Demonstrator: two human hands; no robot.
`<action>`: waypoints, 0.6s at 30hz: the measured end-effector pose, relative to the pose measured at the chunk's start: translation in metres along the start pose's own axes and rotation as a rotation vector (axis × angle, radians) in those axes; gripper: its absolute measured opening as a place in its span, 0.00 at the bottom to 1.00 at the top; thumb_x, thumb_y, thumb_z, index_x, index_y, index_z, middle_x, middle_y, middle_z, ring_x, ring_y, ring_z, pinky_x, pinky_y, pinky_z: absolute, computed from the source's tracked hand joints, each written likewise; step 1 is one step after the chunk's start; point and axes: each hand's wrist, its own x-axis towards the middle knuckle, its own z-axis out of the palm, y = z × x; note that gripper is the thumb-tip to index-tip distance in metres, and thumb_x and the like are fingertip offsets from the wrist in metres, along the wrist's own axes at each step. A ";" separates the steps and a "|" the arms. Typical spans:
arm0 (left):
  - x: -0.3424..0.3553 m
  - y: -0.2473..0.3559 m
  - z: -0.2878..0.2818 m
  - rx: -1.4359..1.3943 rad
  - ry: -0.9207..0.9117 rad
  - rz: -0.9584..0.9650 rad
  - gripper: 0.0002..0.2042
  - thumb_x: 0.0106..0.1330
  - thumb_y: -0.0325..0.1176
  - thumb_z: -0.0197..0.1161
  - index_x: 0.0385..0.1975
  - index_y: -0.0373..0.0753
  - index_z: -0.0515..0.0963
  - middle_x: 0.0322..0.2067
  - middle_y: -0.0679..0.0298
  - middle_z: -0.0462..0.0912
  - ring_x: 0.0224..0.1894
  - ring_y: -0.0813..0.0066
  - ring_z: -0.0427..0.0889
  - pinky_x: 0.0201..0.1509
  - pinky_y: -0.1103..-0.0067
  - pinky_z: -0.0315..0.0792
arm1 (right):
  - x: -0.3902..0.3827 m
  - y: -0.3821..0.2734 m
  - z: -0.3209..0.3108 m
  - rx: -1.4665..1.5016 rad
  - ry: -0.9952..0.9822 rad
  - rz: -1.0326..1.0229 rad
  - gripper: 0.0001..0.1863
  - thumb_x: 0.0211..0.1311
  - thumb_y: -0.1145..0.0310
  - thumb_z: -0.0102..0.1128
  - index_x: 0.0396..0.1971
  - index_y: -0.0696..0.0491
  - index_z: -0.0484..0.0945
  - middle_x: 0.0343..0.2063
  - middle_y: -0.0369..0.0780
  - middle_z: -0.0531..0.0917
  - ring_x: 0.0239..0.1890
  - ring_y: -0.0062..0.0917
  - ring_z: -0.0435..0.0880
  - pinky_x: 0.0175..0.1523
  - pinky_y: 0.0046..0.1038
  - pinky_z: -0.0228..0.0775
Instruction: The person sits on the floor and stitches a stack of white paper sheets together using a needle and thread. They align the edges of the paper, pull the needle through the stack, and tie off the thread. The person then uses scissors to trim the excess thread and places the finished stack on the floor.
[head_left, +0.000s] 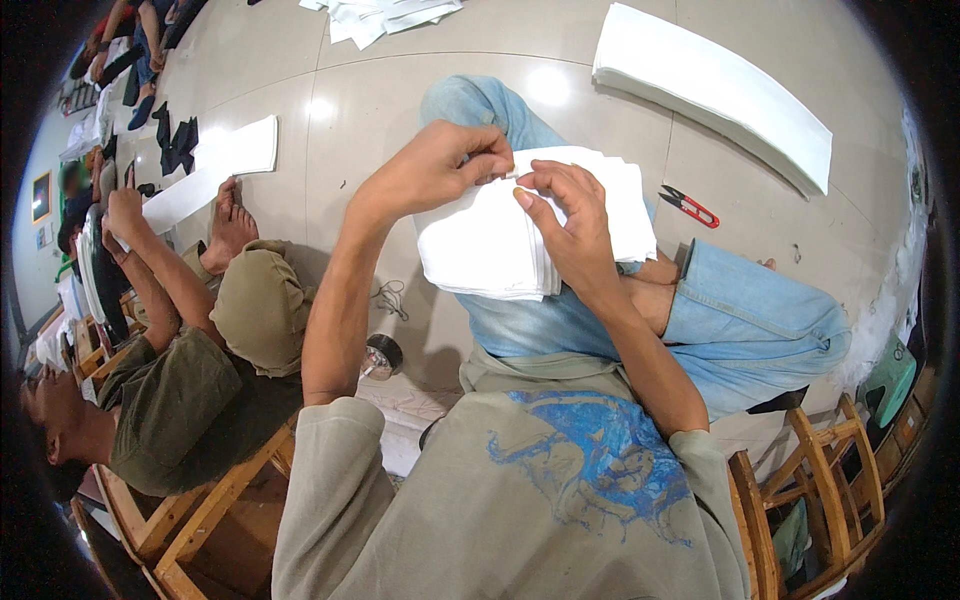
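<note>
The thing being handled, a thick stack of white, roughly rectangular cloth sheets (482,245), rests on the wearer's lap, over light-blue denim trousers (530,328). The left hand (432,170) approaches the stack from its 10 o'clock side; its thumb and forefinger are together near the 12 o'clock edge. Whether a layer is caught between them cannot be told. The right hand (576,215) lies over the stack's 2 o'clock portion, its thumb and forefinger slightly apart, tips near the left hand's.

Relative to the stack, a pair of red-and-black metal thread snips (692,208) lies at 3 o'clock on the glossy beige tiled floor (385,110). A long folded white cloth bundle (715,100) lies at 2 o'clock. A seated co-worker in a dark olive shirt (180,400) is at 8 o'clock.
</note>
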 end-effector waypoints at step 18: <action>0.000 -0.002 0.005 -0.016 0.012 -0.015 0.10 0.69 0.37 0.69 0.40 0.37 0.88 0.31 0.66 0.88 0.33 0.76 0.81 0.40 0.78 0.73 | 0.001 -0.002 -0.002 0.029 -0.007 0.004 0.12 0.69 0.62 0.64 0.43 0.54 0.87 0.49 0.45 0.86 0.62 0.34 0.78 0.74 0.42 0.51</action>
